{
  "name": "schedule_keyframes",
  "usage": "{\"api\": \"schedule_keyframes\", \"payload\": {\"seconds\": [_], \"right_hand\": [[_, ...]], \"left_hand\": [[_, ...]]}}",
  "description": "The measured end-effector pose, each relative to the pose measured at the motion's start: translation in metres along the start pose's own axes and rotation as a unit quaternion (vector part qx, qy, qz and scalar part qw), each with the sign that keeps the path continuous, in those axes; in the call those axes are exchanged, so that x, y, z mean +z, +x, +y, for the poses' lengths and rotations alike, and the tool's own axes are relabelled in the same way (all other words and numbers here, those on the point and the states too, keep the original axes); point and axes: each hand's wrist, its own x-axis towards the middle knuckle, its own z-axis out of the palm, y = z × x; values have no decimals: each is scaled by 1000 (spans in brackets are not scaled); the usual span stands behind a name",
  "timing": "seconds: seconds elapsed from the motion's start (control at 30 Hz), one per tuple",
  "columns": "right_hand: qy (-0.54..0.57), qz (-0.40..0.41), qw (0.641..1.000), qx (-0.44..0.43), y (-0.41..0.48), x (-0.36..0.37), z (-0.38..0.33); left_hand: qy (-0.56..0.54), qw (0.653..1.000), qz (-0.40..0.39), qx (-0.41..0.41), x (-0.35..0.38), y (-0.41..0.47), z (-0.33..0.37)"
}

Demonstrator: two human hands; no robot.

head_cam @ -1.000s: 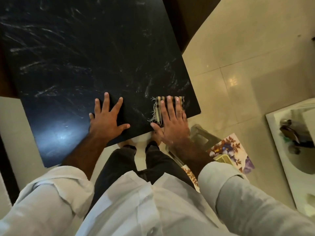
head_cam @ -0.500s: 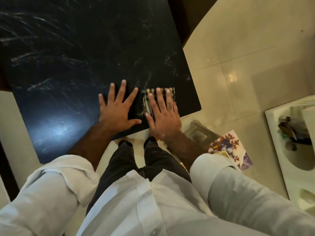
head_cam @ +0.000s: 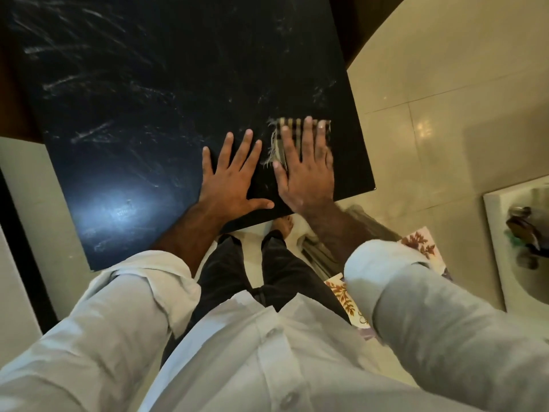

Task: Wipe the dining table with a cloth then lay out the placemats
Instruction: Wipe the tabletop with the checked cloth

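Fingers [head_cam: 307, 135] straight and fanned: right hand [head_cam: 306, 173] presses the striped fringed cloth [head_cam: 294, 125] at four o'clock on the dining table [head_cam: 148, 99], left hand [head_cam: 230, 179] splayed alongside. Soft, light cloth, probably bunches; best held flat under the palm.

No legible text, labels, brands or numbers. None on the table [head_cam: 154, 99], cloth [head_cam: 294, 124] or shirt [head_cam: 267, 352].

Head camera looks steeply down, close over the table [head_cam: 148, 114].
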Motion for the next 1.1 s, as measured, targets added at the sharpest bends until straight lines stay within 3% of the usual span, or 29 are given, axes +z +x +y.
{"api": "schedule_keyframes", "payload": {"seconds": [0.13,0.23,0.4,0.53,0.73,0.93,1.1], "right_hand": [[1,-45,998,-48,-54,4,17],[-15,-41,999,3,-53,-3,45],[1,5,996,84,22,-14,47],[-10,9,1000,25,40,-10,4],[6,-50,997,-64,-52,2,2],[-10,-38,998,56,-29,-11,60],[4,9,996,85,38,-8,12]], "left_hand": [[-2,999,34,23,8,-3,-10],[-5,999,36,22,9,-2,-11],[-9,999,32,19,9,-1,-10],[-7,999,33,23,8,-2,-9],[-11,999,48,-11,3,-17,-23],[-13,997,39,-65,-6,-34,-62],[-22,997,17,-67,-9,-33,-70]]}}
